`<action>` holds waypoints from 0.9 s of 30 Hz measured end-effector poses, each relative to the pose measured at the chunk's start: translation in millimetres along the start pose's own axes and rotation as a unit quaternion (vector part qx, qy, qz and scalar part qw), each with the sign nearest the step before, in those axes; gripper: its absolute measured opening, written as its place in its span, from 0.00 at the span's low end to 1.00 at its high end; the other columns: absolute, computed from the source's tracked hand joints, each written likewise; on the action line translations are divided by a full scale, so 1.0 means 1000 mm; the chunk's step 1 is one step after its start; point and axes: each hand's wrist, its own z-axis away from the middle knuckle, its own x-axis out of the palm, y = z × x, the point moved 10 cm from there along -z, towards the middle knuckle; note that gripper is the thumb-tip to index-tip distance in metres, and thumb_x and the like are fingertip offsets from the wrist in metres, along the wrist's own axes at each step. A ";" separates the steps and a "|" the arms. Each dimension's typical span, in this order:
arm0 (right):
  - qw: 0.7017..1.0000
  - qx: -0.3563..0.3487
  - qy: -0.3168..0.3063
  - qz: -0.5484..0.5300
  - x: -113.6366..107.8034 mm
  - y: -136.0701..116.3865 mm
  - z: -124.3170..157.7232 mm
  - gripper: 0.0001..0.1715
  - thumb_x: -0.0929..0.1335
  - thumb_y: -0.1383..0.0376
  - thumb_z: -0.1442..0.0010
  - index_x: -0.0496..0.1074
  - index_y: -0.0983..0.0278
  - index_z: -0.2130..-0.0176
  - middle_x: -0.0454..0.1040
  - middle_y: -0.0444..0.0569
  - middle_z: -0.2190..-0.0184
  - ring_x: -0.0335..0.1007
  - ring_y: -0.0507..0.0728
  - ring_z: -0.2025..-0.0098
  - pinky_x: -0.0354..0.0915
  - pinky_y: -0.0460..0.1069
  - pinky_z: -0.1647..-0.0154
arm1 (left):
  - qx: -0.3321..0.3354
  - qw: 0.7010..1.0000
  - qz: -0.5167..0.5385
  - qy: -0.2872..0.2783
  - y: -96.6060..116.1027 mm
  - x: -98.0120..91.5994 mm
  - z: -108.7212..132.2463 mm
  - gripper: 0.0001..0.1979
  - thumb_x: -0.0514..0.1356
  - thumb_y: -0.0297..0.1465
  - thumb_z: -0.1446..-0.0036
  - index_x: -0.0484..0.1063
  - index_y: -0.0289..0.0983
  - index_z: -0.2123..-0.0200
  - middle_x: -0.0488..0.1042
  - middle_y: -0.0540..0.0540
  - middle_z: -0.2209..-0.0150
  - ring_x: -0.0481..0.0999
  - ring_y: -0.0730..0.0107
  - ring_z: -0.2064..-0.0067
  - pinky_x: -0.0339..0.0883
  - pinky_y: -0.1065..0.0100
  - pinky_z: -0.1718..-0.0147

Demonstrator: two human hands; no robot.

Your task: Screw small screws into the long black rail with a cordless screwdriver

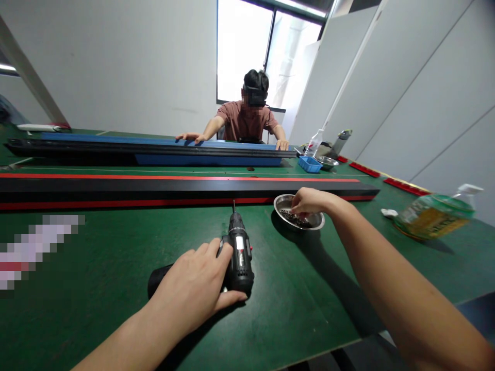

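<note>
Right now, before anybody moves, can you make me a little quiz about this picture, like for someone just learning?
1. True or false: the left hand is on the drill.
2. Where are the fingers of the right hand?
A) In the blue tray
B) In the shiny bowl
C) On the bottle
3. Fill in the colour: the long black bar in front of the drill has ____ stripes along it.

Key: 1. True; 2. B; 3. red.
</note>
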 end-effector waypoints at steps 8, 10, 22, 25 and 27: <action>0.997 0.015 0.032 0.069 -0.009 -0.004 -0.001 0.24 0.69 0.54 0.32 0.79 0.69 0.70 0.78 0.56 0.74 0.75 0.58 0.74 0.66 0.50 0.69 | 0.001 1.000 -0.001 -0.001 0.000 0.000 0.000 0.32 0.62 0.56 0.42 0.69 0.38 0.46 0.75 0.39 0.53 0.78 0.47 0.55 0.76 0.48 0.56; 0.995 0.023 0.032 0.093 -0.009 -0.005 -0.003 0.25 0.66 0.55 0.30 0.80 0.70 0.68 0.78 0.57 0.73 0.75 0.58 0.74 0.65 0.50 0.69 | -0.001 1.000 -0.001 -0.002 -0.001 0.000 0.000 0.32 0.62 0.56 0.42 0.69 0.38 0.45 0.75 0.39 0.53 0.78 0.47 0.54 0.76 0.49 0.56; 0.965 -0.133 0.158 -0.162 -0.023 -0.069 0.007 0.09 0.74 0.63 0.38 0.81 0.68 0.62 0.82 0.55 0.66 0.76 0.56 0.68 0.66 0.46 0.68 | 0.003 1.000 -0.006 -0.001 -0.001 0.001 0.001 0.30 0.61 0.56 0.40 0.69 0.39 0.46 0.75 0.37 0.50 0.78 0.47 0.53 0.76 0.50 0.56; 0.931 -0.188 0.180 -0.256 -0.010 -0.101 0.000 0.11 0.72 0.63 0.36 0.82 0.69 0.63 0.82 0.54 0.70 0.76 0.55 0.71 0.66 0.46 0.68 | 0.004 1.000 0.002 0.000 -0.002 0.001 0.000 0.30 0.62 0.56 0.41 0.68 0.39 0.47 0.75 0.38 0.51 0.78 0.48 0.54 0.76 0.51 0.57; 0.920 -0.198 0.200 -0.275 0.004 -0.118 -0.009 0.11 0.73 0.62 0.37 0.82 0.69 0.64 0.81 0.53 0.72 0.76 0.54 0.71 0.66 0.46 0.68 | 0.003 1.000 0.008 -0.002 -0.003 0.001 0.000 0.30 0.63 0.56 0.42 0.68 0.40 0.47 0.75 0.39 0.52 0.78 0.48 0.54 0.75 0.51 0.57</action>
